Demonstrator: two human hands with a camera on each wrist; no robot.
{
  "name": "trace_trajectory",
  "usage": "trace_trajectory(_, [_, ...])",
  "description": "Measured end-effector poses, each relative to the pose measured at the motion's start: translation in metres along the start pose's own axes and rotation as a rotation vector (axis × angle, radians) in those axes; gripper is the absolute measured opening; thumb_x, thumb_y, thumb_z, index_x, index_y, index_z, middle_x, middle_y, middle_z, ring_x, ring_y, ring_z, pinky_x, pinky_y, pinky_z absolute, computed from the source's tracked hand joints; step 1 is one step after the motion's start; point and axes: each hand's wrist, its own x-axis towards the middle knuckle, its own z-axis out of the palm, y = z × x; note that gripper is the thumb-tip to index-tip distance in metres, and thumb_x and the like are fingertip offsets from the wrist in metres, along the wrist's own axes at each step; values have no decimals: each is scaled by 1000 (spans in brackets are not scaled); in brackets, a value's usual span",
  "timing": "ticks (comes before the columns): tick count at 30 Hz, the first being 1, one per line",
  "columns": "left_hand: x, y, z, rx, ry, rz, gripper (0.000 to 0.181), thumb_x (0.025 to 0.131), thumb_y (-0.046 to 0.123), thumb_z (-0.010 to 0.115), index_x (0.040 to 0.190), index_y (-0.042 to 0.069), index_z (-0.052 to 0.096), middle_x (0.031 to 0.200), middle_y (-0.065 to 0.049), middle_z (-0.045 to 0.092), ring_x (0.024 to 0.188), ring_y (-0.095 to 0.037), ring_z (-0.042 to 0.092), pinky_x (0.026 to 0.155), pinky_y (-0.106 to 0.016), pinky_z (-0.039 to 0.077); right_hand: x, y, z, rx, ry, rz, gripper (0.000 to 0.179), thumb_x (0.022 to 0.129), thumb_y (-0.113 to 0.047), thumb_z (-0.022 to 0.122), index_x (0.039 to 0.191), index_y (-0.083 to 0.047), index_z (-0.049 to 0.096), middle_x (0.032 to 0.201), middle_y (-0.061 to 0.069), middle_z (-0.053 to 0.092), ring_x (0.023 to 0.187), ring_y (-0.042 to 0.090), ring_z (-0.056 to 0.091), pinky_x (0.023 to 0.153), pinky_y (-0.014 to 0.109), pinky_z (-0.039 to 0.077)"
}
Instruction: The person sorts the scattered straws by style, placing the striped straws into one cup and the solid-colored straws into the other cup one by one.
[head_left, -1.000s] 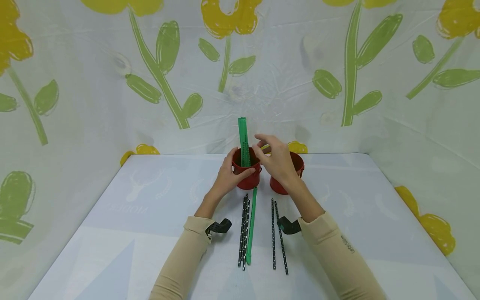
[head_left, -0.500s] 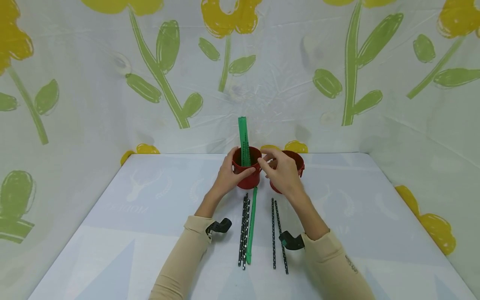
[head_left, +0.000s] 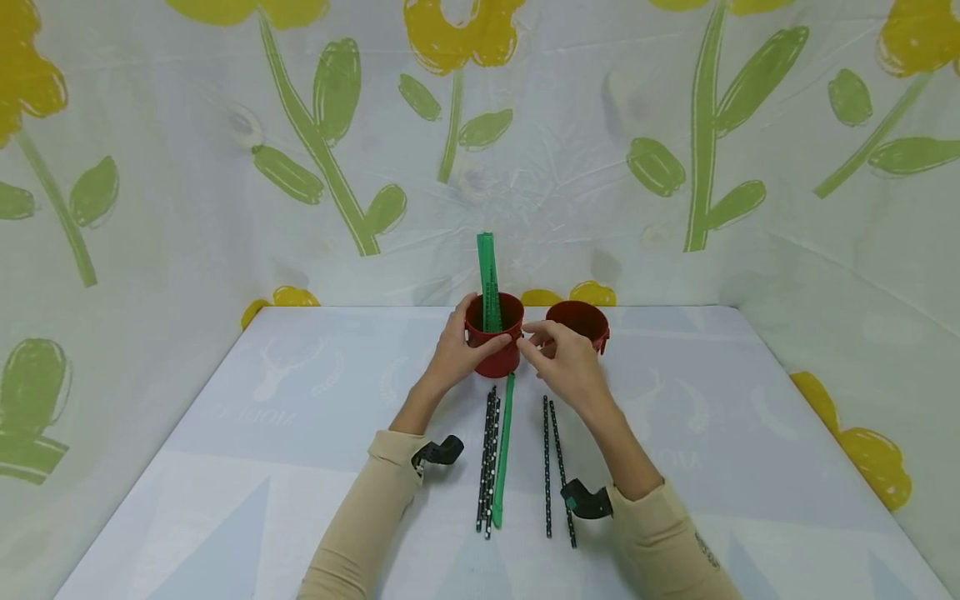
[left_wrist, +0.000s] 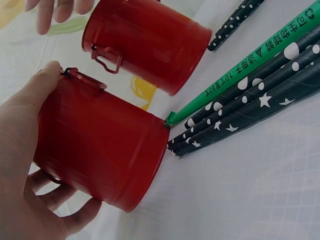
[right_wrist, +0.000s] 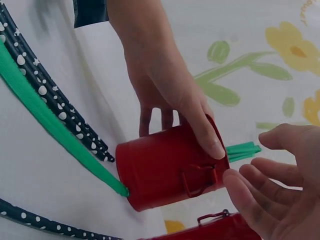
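My left hand (head_left: pixel 456 350) grips a small red metal bucket (left_wrist: pixel 100 145), its thumb along the front and its fingers round the far side. Several green straws (head_left: pixel 489 279), apparently in printed wrappers, stand upright inside. To the right of this bucket is my right hand (head_left: pixel 570 362), its fingers loosely bent and holding nothing. Its fingertips lie close to the rim in the right wrist view; whether they touch it I cannot tell. Behind that hand stands a second red bucket (left_wrist: pixel 147 40), partly covered by it in the head view.
In front of the held bucket lie several black straws with white dots and stars (head_left: pixel 487 467), beside one green straw (head_left: pixel 504 450). Two more black dotted straws (head_left: pixel 547 467) lie to the right, near the right wrist camera (head_left: pixel 587 500). A flower-printed curtain (head_left: pixel 540 150) rises behind the table.
My right hand has come down and toward me from beside the green straws' upper part, uncovering more of the second bucket. My left hand and its bucket stay in place.
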Motion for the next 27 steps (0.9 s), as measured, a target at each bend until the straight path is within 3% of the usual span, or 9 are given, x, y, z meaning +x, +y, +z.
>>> trace_trajectory(7, [0,-1,1,-8,-2,4,88,84,46,73,154,26,22,147,-3,42,133,-21,44,103,-47,50,-2,4,5,-58,-122,103,41,92,-35,67,126,-13,65,99,8,72,71,15,64,66,29,59])
trace_trajectory(14, [0,0,1,-9,-3,6,87,85,45,73,153,28,22,148,-4,41,134,-20,43,104,-46,50,-3,6,12,-124,-245,151,48,91,-38,68,130,-11,63,103,9,73,73,15,62,70,30,60])
trace_trajectory(21, [0,1,0,-19,-3,9,86,85,43,73,153,27,23,147,-4,42,133,-20,44,104,-47,49,-5,6,20,-153,-354,244,51,89,-35,70,131,-7,62,93,9,72,62,15,62,70,31,59])
trace_trajectory(27, [0,0,0,-9,-5,-3,88,85,44,73,154,25,22,147,-3,42,133,-19,43,104,-46,50,-9,6,27,-177,-421,330,57,89,-33,72,135,-4,57,89,9,71,62,19,65,66,29,58])
